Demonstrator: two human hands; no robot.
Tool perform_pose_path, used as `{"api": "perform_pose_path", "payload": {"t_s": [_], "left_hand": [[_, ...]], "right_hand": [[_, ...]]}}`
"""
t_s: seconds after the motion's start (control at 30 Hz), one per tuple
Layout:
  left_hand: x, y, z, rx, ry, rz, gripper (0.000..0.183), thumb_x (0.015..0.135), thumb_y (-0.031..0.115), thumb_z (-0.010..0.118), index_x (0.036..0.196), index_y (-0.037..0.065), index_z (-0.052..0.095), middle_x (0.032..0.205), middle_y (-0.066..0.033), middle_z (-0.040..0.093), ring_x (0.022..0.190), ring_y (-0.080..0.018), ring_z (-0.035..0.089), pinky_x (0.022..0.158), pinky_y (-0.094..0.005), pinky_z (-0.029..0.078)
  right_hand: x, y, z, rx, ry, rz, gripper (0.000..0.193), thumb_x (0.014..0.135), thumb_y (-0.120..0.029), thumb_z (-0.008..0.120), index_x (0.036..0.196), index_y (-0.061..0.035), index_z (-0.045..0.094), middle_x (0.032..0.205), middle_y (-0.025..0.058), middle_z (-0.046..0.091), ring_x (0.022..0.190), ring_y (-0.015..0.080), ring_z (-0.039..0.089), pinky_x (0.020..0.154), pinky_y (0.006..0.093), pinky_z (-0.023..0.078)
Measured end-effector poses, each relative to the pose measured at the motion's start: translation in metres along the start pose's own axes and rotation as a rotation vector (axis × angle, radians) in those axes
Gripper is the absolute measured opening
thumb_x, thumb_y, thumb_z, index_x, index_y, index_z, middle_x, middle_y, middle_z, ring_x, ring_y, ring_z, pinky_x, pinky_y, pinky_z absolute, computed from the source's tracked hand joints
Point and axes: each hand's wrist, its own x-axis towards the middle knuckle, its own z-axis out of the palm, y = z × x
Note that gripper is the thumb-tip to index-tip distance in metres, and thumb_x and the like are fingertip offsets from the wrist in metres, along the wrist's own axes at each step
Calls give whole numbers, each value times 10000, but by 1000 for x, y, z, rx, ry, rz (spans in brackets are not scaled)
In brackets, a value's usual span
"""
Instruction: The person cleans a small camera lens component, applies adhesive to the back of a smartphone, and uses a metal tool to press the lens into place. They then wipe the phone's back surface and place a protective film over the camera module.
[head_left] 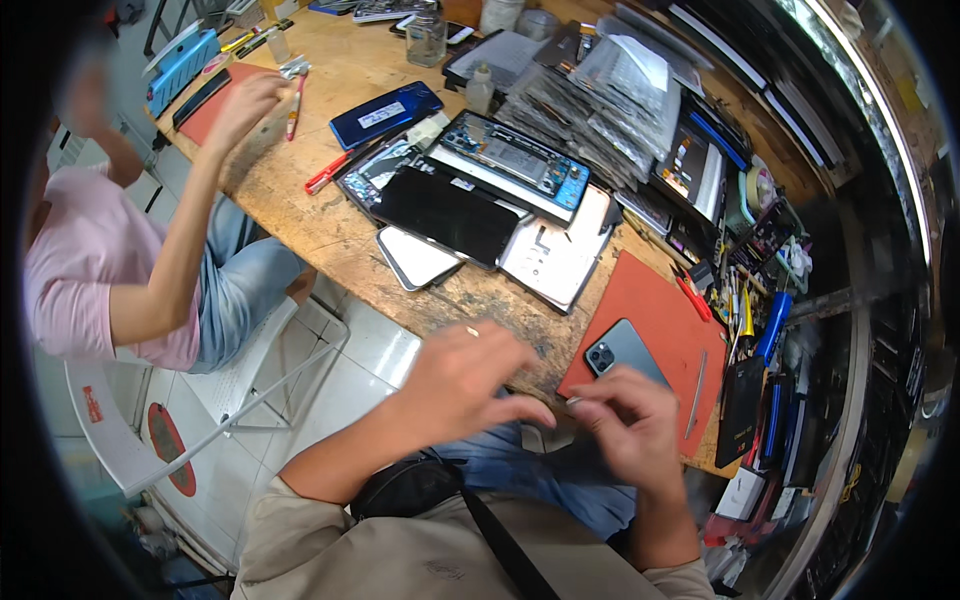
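Observation:
My left hand [470, 380] hovers in front of the bench edge, thumb and fingers apart, with nothing visible in it. Across from it, my right hand [632, 425] is closed in a pinch, and a tiny pale thing [573, 401] too small to name shows at its fingertips. Just beyond the right hand a dark grey smartphone [628, 350] lies back up on a red work mat [650, 300], its camera block at the upper left. Thin metal tweezers [697, 395] rest on the mat to the right.
Opened devices [515, 160], a black screen panel [447, 215] and a white phone [415, 260] crowd the wooden bench [330, 245]. Stacked plastic sleeves [600, 105] stand at the back, tools [765, 330] at the right. A seated co-worker [120, 260] reaches over the bench at the left.

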Motion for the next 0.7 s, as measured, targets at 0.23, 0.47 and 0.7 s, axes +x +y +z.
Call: {"api": "perform_pose_path", "payload": {"t_s": [0.23,0.47,0.7], "left_hand": [[-28,-81,-83,54,681,-383,117,939,72,715,874,3,647,737,-31,631,660,-96,563,624,-261,462],[-18,-125,-113,19,721,-495,160,961,110,719,872,3,638,726,-13,606,664,-90,539,615,-257,449],[14,-178,-158,186,786,-552,190,965,165,703,879,4,650,691,-40,595,632,-109,534,611,-268,441]], "right_hand": [[51,-20,-31,182,202,91,200,887,-35,823,863,-10,625,755,14,659,661,21,596,568,192,455],[110,-27,-9,198,131,-19,111,912,14,775,997,52,714,879,41,668,702,57,596,603,190,449],[158,-52,2,-53,75,-78,123,922,9,752,1035,44,718,880,6,665,764,46,577,670,205,449]]}}
